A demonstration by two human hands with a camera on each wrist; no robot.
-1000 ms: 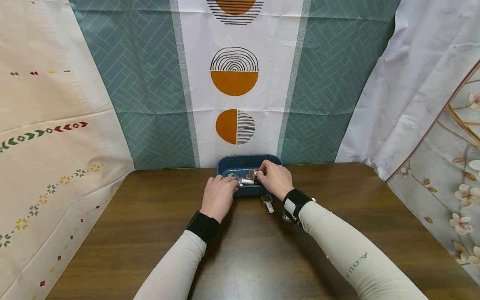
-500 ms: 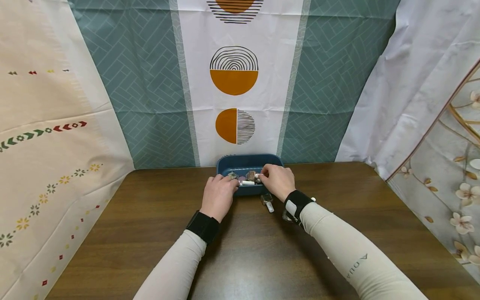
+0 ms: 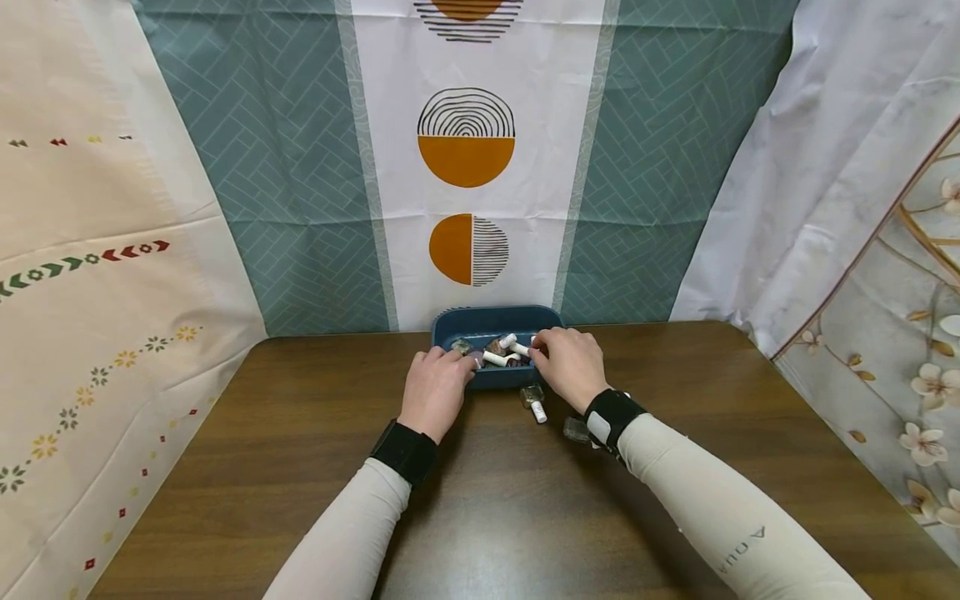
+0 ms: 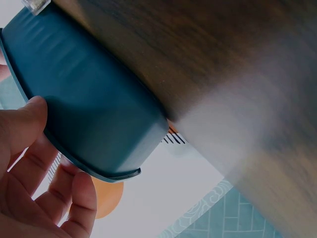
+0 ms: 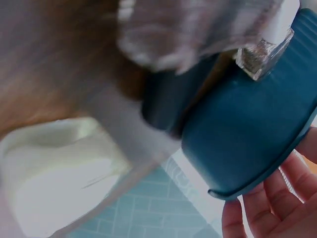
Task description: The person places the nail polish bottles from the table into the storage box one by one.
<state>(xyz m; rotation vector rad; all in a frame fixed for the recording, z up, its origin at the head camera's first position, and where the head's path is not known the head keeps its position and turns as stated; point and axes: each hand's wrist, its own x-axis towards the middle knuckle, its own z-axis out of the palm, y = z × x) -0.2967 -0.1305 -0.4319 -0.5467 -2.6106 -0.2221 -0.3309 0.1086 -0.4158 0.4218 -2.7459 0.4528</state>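
A dark blue plastic bin (image 3: 495, 312) stands at the table's back edge, holding several small bottles with white caps (image 3: 495, 358) that resemble nail polish. My left hand (image 3: 435, 385) grips its front left rim; in the left wrist view the thumb (image 4: 32, 119) presses the outer wall and the fingers go over the rim. My right hand (image 3: 572, 367) is at the front right rim, fingers (image 5: 257, 208) reaching over into the bin. Its fingertips are hidden, so what they touch cannot be seen. In front of the bin lies a square glass bottle (image 3: 532, 397) with a white cap.
Another clear bottle (image 3: 576, 430) lies on the brown table (image 3: 300, 458) beside my right wrist. A patterned curtain (image 3: 315, 167) hangs right behind the bin. In the right wrist view a large blurred glass shape (image 5: 168, 34) is close to the camera.
My right hand has moved to the right, away from a white-capped bottle it was pinching, which now lies among the others in the bin. The left hand has stayed on the rim.
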